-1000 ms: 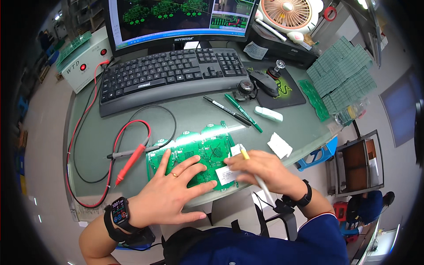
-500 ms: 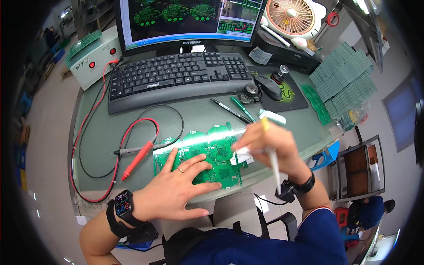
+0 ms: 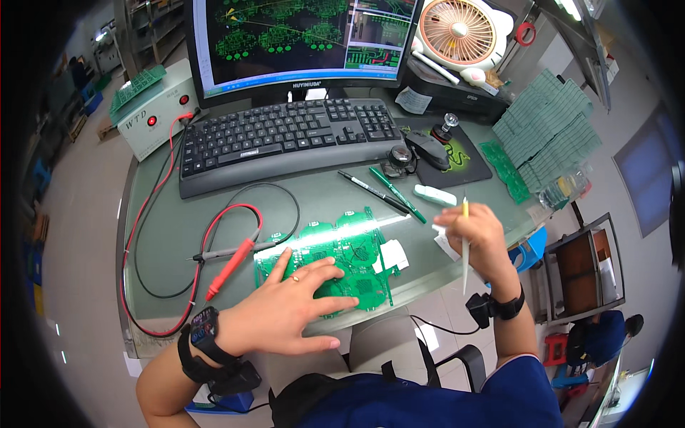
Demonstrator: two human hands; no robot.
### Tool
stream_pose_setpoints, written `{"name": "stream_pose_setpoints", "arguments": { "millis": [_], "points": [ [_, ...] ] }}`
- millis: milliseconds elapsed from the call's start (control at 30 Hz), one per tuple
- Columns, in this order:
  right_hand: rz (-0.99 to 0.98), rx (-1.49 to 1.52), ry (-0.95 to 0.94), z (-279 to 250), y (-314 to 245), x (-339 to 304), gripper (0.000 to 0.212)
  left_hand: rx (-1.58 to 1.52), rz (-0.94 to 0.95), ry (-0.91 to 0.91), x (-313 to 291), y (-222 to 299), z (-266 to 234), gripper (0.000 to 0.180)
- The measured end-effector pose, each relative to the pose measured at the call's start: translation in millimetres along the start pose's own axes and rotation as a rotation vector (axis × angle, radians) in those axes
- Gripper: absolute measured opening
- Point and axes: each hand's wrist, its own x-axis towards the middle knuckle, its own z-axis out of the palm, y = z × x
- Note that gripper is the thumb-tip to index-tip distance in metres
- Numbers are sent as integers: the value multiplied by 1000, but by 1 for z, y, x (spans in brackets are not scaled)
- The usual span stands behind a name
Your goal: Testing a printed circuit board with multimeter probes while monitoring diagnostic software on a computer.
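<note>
Near the table's front edge lies a green circuit board panel (image 3: 357, 289) with several rounded sections. My left hand (image 3: 289, 310) rests palm down over its near-left part, fingers spread, holding it flat. To the right of the panel, raised and apart from it, my right hand (image 3: 477, 239) is closed around a slim white pen-like tool (image 3: 465, 267) with a yellow band and a thin pointed tip facing away from me. Beside that hand is a white slip (image 3: 447, 246); whether the fingers hold it I cannot tell. White paper pieces (image 3: 394, 255) lie against the panel's right edge.
Red and black test probes (image 3: 232, 269) with leads lie left of the panel. Beyond it are a black pen (image 3: 372, 191), a green pen (image 3: 397, 195), a white capped item (image 3: 435, 195), a keyboard (image 3: 292, 132) and a mouse (image 3: 428, 150). Green boards (image 3: 549, 128) are stacked at right.
My right hand has moved right, away from the panel's edge, with the white tool now more upright. The left hand stays on the panel. The view has shifted slightly.
</note>
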Motion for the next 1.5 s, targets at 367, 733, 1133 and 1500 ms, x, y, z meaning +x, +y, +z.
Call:
{"name": "stream_pose_setpoints", "arguments": {
  "millis": [367,733,1133,1500],
  "points": [
    [-186,131,-276,24,-72,-1,58,407,-494,398,-36,-39,-21,33],
    [-240,263,88,33,-85,-15,39,-874,-616,825,-36,-53,-28,24],
    [489,-403,640,-19,139,-65,23,-1779,-290,1345,-93,-70,-46,19],
    [476,-193,307,-17,148,-39,39,-1715,-82,1538,-36,-42,-68,30]
  ]
}}
